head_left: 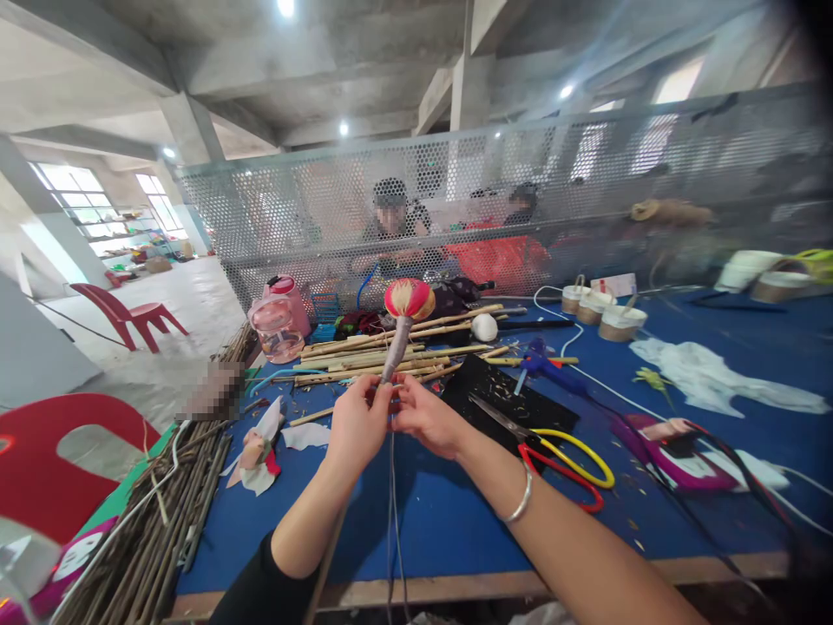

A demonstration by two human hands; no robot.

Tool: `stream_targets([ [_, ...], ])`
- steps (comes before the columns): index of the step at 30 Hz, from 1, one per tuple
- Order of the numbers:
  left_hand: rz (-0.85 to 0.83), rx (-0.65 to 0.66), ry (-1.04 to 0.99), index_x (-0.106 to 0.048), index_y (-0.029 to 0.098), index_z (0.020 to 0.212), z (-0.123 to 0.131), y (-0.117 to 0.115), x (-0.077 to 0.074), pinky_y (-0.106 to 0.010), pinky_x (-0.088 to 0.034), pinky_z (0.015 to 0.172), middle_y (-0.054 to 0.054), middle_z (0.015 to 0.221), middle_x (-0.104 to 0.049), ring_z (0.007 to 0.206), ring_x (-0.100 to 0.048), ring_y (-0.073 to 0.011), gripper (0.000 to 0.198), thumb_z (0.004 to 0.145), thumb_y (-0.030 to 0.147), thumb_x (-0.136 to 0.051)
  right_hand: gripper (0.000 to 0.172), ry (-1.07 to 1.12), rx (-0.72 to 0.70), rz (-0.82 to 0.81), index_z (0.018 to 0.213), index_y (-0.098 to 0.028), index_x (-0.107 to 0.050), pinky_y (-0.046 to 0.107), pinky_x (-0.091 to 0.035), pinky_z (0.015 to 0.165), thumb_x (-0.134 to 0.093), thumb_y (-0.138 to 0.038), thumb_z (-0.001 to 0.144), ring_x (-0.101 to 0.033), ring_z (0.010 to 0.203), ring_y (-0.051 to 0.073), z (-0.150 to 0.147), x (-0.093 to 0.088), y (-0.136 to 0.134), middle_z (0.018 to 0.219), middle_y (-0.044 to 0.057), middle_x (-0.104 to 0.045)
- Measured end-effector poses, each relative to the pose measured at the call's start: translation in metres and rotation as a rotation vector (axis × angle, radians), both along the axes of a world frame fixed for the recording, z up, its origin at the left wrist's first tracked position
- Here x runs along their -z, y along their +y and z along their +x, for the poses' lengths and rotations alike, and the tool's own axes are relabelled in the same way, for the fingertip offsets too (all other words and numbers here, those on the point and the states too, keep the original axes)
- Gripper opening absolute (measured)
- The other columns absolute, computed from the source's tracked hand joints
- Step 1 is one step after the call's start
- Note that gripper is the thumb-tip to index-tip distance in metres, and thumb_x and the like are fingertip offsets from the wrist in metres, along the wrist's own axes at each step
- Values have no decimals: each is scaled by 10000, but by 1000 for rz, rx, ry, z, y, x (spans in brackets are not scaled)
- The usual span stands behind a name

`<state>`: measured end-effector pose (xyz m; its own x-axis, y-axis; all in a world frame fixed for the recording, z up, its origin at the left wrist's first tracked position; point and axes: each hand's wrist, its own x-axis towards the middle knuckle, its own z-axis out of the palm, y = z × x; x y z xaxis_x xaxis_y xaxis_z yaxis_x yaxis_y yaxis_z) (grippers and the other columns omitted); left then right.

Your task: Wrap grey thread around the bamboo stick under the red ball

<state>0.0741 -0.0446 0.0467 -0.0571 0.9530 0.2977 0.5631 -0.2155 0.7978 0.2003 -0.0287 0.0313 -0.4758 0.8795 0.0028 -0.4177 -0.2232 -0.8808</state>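
Above the blue table I hold a stick (396,351) upright, its upper part wrapped in grey and topped by a red-and-gold fabric ball (409,299). My left hand (361,421) is closed around the stick below the ball. The fingers of my right hand (426,417) are bent in against the stick beside it, pinching a thin grey cord (393,495) whose strands hang toward the table's front edge. The fingertips partly hide the cord. Scissors (534,438) with one red and one yellow handle lie partly open right of my hands, over a black cloth (482,391).
Behind my hands lie bamboo sticks (364,358), a white ball (484,327) and a blue glue gun (543,365). Fabric scraps (257,451) and bundled twigs (149,529) are at left. Small baskets (621,323) stand at right. People sit beyond the perforated metal screen (286,208).
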Motion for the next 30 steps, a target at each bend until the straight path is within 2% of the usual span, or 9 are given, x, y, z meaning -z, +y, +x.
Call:
stream_targets([
  [2, -28, 17, -34, -623, 184, 880, 2, 4, 7, -239, -391, 589, -23, 730, -659, 626, -568, -141, 215, 825, 335, -479, 620, -44, 35, 62, 1005, -227, -445, 234, -452, 616, -596, 29, 462, -555, 696, 109, -3, 4, 2, 863, -33, -576],
  [5, -44, 39, -93, -616, 176, 854, 4, 8, 17, -228, -386, 562, -17, 696, -642, 592, -549, -129, 210, 813, 346, -499, 528, -63, 100, 31, 968, -209, -446, 208, -418, 511, -566, -21, 490, -517, 599, 92, -5, 11, 7, 811, -31, -577],
  [8, -79, 68, -195, -604, 163, 814, 3, 10, 24, -211, -376, 513, -7, 657, -614, 529, -510, -103, 217, 800, 362, -518, 368, -107, 156, -93, 893, -191, -463, 157, -231, 370, -521, -94, 543, -412, 476, 57, -2, 14, 10, 706, -41, -546],
  [11, -163, 86, -315, -582, 158, 783, 1, 9, 26, -192, -326, 416, 32, 536, -528, 408, -420, -73, 249, 794, 398, -519, 185, -222, 128, -109, 831, -176, -503, 174, -81, 365, -544, -204, 653, -288, 403, 39, 2, 11, 11, 573, -57, -478],
  [14, -260, 113, -455, -550, 162, 780, 0, 6, 26, -176, -266, 341, 72, 443, -422, 341, -345, -60, 272, 780, 433, -531, 201, -296, 118, 55, 770, -162, -533, 195, -116, 381, -632, -320, 695, -266, 392, 39, 6, 6, 13, 477, -82, -385],
  [18, -310, 197, -755, -462, 196, 842, 2, 3, 25, -153, -252, 304, 93, 473, -445, 343, -356, -57, 333, 688, 422, -652, 273, -271, 141, 193, 704, -160, -514, 198, -178, 396, -702, -353, 658, -300, 402, 40, 10, 5, 17, 472, -83, -392],
  [21, -297, 228, -882, -411, 209, 834, 6, 2, 27, -141, -256, 289, 114, 470, -450, 325, -340, -44, 447, 586, 353, -753, 300, -227, 93, 187, 818, -164, -534, 192, -155, 364, -706, -355, 664, -257, 362, 33, 12, 10, 20, 455, -101, -386],
  [25, -259, 252, -969, -367, 194, 718, 13, 3, 33, -133, -295, 311, 104, 452, -453, 324, -372, -30, 430, 599, 346, -751, 356, -160, -20, 130, 954, -150, -565, 187, -103, 313, -666, -390, 712, -197, 318, 20, 11, 20, 24, 463, -99, -395],
  [30, -213, 306, -1001, -318, 210, 802, 18, 0, 35, -156, -387, 377, 42, 586, -609, 384, -521, -73, 458, 646, 380, -713, 394, -53, -89, 89, 994, -148, -575, 168, -185, 323, -671, -410, 715, -400, 348, 52, 12, 28, 27, 500, -71, -440],
])
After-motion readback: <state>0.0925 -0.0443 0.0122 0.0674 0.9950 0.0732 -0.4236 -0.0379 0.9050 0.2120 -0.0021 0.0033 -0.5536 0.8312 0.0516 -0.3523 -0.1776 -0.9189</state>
